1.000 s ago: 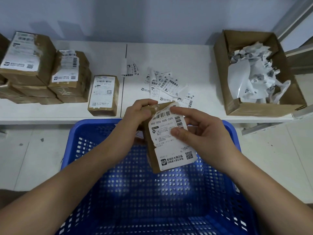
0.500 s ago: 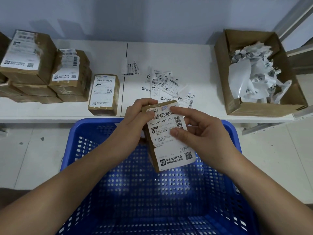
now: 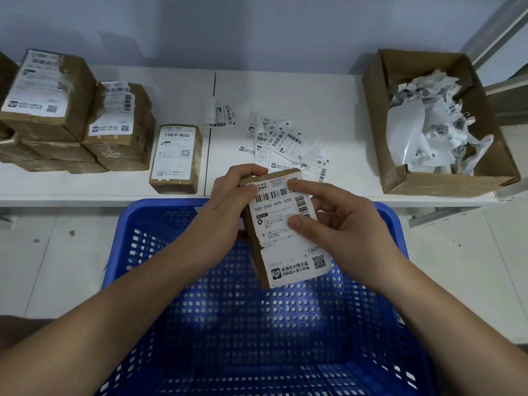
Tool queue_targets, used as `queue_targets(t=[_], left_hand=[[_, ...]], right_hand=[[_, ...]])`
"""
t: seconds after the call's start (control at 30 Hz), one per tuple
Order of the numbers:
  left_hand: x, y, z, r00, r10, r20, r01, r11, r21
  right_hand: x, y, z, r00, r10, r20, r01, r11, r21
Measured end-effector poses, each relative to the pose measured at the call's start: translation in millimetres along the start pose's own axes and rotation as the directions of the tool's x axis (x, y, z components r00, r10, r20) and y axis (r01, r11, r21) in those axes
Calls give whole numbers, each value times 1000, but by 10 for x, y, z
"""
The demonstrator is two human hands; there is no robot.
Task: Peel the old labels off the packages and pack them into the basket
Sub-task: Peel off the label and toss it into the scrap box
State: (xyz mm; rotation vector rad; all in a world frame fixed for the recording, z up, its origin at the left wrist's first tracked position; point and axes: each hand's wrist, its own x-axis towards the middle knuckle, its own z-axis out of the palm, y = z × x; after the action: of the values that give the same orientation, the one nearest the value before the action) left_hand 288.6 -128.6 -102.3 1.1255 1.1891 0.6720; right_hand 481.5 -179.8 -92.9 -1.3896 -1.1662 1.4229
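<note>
box: [image 3: 258, 247] held over basket [image 3: 120, 224], long axis toward wearer
L hand: [image 3: 231, 201] grips box top
R hand: [image 3: 343, 221] nearer label [image 3: 285, 224], pinches its right edge; peel leftward

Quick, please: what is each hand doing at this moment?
Left hand: closed grip on the top of the package.
Right hand: thumb and fingers pinch the package's label.

White shelf [image 3: 328, 90], stacked labelled packages [image 3: 74, 115] at left, loose peeled labels [image 3: 281, 141], open cardboard box [image 3: 434, 178] at right
</note>
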Motion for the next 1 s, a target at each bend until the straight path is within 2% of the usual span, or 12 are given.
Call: queue_targets(t=[0.3,0.63,0.87,1.0], left_hand=[[-3,-16,-10,1000,17,3,-17,1000,20],[-58,-2,-6,992,112,-57,-108,991,76],[-50,-74,11,987,147,-69,-140,986,92],[-22,-65,-12,982,160,-102,-153,985,75]], right_hand=[[11,30,2,1000,-30,-5,30,999,-31],[52,61,-17,998,-53,18,55,991,-121],[33,56,-60,995,-103,7,99,934,-343],[5,70,-91,985,-16,174,113,819,-562]])
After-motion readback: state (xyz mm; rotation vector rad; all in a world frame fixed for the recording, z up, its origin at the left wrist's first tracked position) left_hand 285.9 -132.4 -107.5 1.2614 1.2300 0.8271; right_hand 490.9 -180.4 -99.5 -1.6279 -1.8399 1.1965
